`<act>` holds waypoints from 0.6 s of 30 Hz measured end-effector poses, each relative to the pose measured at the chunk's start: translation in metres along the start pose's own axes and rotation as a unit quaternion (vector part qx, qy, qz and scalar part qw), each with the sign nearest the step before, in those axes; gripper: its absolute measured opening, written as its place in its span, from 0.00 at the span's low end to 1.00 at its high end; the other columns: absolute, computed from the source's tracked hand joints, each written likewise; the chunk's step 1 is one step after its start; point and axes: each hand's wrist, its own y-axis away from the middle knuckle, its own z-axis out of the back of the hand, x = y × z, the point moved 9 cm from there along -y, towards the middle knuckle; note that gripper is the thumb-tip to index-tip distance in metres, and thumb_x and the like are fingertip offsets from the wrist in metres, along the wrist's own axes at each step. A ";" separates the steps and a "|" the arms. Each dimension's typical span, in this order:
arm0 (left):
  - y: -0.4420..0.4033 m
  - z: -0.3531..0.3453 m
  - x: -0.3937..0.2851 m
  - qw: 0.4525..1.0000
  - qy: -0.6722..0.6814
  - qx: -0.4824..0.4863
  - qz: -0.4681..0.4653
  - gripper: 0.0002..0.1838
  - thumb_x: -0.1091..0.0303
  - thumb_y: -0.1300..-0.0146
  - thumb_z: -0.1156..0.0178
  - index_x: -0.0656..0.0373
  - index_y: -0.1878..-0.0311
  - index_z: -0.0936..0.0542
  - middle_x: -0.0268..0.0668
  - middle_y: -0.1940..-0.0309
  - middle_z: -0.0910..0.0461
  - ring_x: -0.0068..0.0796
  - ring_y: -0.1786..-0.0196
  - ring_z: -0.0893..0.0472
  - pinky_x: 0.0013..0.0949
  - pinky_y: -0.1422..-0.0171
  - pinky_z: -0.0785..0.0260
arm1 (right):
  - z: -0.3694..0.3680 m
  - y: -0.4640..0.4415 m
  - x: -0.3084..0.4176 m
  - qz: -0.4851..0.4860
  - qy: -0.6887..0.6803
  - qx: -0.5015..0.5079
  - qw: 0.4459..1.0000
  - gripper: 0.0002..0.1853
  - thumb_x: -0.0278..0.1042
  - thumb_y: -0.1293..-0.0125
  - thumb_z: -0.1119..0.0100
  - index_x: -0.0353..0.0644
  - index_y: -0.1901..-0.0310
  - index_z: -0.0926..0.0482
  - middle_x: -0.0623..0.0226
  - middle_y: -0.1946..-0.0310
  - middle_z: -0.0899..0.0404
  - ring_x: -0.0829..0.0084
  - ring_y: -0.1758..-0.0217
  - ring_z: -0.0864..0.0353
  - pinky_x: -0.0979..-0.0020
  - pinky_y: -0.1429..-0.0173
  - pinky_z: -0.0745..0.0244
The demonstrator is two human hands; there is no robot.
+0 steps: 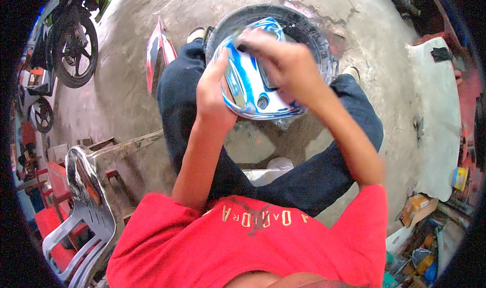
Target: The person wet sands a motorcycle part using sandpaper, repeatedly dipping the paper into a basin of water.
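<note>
A glossy blue-and-white plastic panel [248, 80], shaped like a motorcycle body cover with a round hole near its lower end, is tilted over a dark round basin [318, 37]. My left hand [215, 90] grips the panel's left edge, thumb on the near face and the other fingers partly hidden behind it. Across the panel's upper part lies my right hand [286, 63], blurred by motion, with its fingers bent down against the surface. A small dark patch shows under its fingertips; I cannot make out what it is.
A red-and-white panel [158, 55] stands on the concrete floor left of my knee. Motorcycle wheels [76, 47] are at upper left, a grey plastic chair [91, 217] at lower left. On the right are a pale slab [433, 116] and a cardboard box [417, 209].
</note>
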 end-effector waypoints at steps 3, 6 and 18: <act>0.002 0.001 0.000 1.000 -0.014 -0.004 0.021 0.25 0.58 0.20 0.59 0.66 0.31 0.34 0.48 0.36 0.25 0.40 0.36 0.22 0.43 0.29 0.30 | -0.004 -0.001 -0.016 0.011 0.011 -0.006 1.000 0.17 0.30 0.30 0.46 0.45 0.42 0.20 0.51 0.45 0.18 0.52 0.42 0.17 0.58 0.41 0.21; 0.002 -0.002 0.004 0.999 -0.028 0.006 0.027 0.24 0.58 0.20 0.59 0.66 0.31 0.34 0.48 0.36 0.26 0.40 0.35 0.22 0.43 0.29 0.31 | 0.005 -0.008 -0.052 -0.050 0.022 0.016 0.998 0.18 0.27 0.33 0.43 0.43 0.42 0.20 0.50 0.44 0.18 0.53 0.40 0.18 0.61 0.39 0.22; -0.004 0.012 -0.002 1.000 0.013 -0.010 0.014 0.25 0.55 0.18 0.62 0.64 0.30 0.35 0.46 0.38 0.25 0.37 0.36 0.23 0.41 0.29 0.32 | -0.022 0.006 0.016 0.031 -0.026 -0.010 0.999 0.19 0.27 0.34 0.45 0.42 0.42 0.20 0.50 0.43 0.19 0.53 0.39 0.19 0.58 0.37 0.22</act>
